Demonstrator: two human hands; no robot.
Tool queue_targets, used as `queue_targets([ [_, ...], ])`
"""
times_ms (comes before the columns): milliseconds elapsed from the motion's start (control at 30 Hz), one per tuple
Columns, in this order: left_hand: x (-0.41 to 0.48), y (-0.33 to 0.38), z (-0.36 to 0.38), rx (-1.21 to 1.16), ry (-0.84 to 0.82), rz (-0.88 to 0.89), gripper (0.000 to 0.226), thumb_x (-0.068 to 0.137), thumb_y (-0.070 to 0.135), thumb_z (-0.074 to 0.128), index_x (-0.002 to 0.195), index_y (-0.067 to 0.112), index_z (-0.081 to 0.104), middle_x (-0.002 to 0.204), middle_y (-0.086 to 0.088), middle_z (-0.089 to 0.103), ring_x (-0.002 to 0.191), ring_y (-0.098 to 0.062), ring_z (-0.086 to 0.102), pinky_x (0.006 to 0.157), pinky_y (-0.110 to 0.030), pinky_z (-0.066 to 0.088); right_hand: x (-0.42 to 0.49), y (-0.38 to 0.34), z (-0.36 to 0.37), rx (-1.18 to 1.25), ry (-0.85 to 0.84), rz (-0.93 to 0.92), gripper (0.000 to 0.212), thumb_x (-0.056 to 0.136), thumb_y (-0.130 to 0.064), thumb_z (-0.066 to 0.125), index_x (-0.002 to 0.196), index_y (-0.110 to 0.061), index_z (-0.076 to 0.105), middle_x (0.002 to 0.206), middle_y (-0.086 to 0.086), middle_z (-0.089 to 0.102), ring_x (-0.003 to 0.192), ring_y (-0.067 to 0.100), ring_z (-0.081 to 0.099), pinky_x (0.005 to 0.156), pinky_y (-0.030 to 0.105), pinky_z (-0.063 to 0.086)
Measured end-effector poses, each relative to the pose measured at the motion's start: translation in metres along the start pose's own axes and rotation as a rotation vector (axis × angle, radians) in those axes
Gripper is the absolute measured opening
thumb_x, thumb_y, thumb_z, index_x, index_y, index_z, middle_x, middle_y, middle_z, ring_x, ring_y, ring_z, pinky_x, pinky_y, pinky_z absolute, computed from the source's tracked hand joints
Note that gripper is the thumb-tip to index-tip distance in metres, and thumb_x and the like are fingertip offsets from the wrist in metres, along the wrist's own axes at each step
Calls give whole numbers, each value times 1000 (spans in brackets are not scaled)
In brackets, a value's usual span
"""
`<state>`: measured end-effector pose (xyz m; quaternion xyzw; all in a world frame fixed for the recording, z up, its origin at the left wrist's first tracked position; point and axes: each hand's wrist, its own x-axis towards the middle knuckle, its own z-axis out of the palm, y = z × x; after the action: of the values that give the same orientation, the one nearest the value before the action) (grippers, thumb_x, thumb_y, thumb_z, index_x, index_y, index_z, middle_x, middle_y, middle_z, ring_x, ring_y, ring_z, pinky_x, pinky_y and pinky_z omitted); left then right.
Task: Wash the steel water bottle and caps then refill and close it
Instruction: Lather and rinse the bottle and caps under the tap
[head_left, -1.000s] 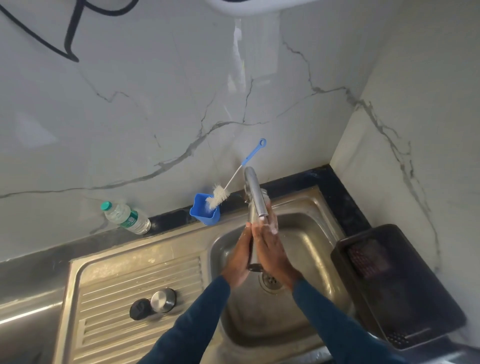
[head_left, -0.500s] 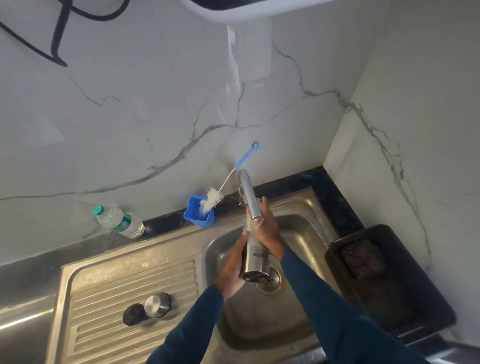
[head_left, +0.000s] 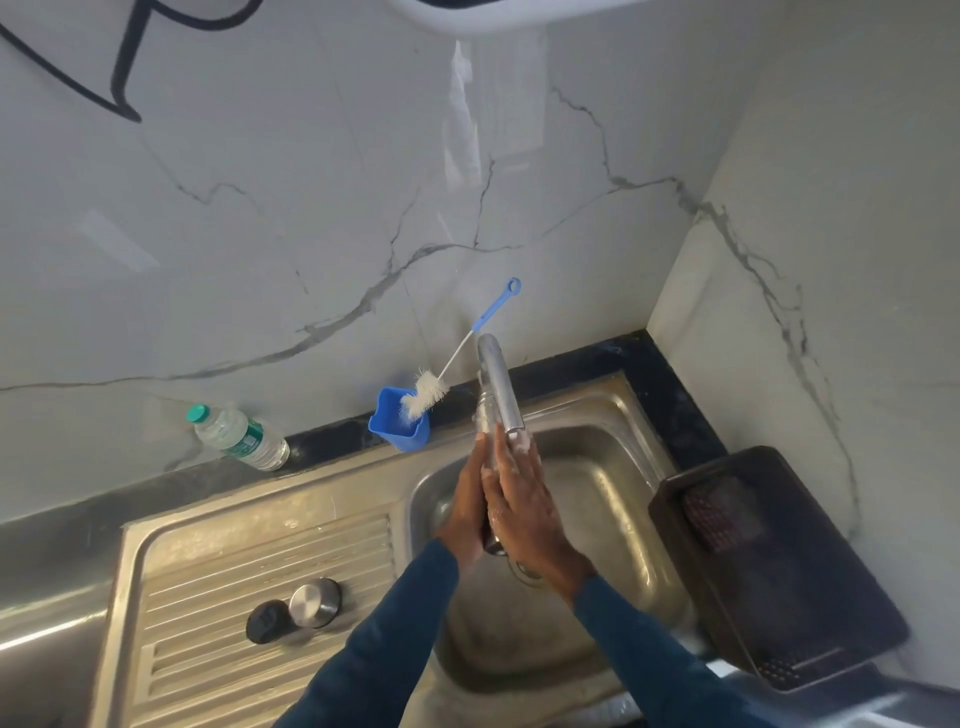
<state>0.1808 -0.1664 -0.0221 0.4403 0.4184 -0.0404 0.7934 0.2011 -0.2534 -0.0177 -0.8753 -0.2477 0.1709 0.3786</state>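
A: Where is the steel bottle (head_left: 492, 540) now?

B: It is over the sink basin (head_left: 613, 499), just under the tap (head_left: 498, 387), pressed between the two palms. Only its dark lower end shows below the hands.

A: And how are the fingers?

B: The left hand (head_left: 465, 512) and the right hand (head_left: 522, 506) lie flat against the bottle, fingers straight and together, pointing toward the tap. They are not curled around it.

A: The caps?

B: The black cap (head_left: 266, 621) and the steel cap (head_left: 315, 603) touch each other on the ribbed drainboard (head_left: 208, 571), left of the basin.

A: Anything behind the basin?

B: A blue cup (head_left: 399, 426) with a bottle brush (head_left: 426, 393) stands on the counter (head_left: 332, 441), left of the tap.
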Motion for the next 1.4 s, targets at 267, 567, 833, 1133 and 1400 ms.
queue_targets([
  [267, -8, 1, 8, 6, -83, 74, 58, 107, 61, 40, 121, 14, 71, 106, -15, 77, 94, -25, 77, 80, -35, 61, 39, 3, -16, 232, -81, 117, 51, 113, -40, 39, 139, 0, 56, 171, 8, 25, 148, 24, 43, 118, 35, 42],
  [567, -9, -7, -1, -73, -66, 9, 71, 100, 75, 43, 125, 13, 69, 105, -17, 77, 91, -28, 76, 86, -42, 62, 82, 1, -23, 502, -150, 333, 69, 94, -78, 53, 140, -27, 53, 121, 8, 69, 96, 20, 73, 78, 34, 62],
  [833, 3, 6, 3, -124, 16, 88, 72, 98, 72, 50, 134, 12, 70, 116, -20, 77, 107, -33, 76, 97, -46, 61, 39, 5, -13, 367, -176, 99, 53, 109, -52, 45, 143, -12, 52, 131, 17, 64, 106, 15, 70, 85, 21, 60],
  [1133, 3, 11, 9, -93, 67, 64, 82, 95, 79, 47, 134, 8, 65, 118, -22, 76, 109, -38, 75, 103, -56, 57, -30, 38, 2, 139, 84, -288, 65, 114, -40, 35, 170, -24, 7, 178, -3, 4, 164, 21, 9, 127, 54, 31],
  [1400, 0, 7, 11, -82, 28, 15, 78, 101, 76, 36, 128, 13, 72, 115, -19, 78, 108, -33, 76, 101, -50, 59, 7, 33, -13, 436, -106, -37, 63, 110, -43, 43, 166, -22, 21, 163, -4, 35, 131, -21, 44, 98, 3, 43],
])
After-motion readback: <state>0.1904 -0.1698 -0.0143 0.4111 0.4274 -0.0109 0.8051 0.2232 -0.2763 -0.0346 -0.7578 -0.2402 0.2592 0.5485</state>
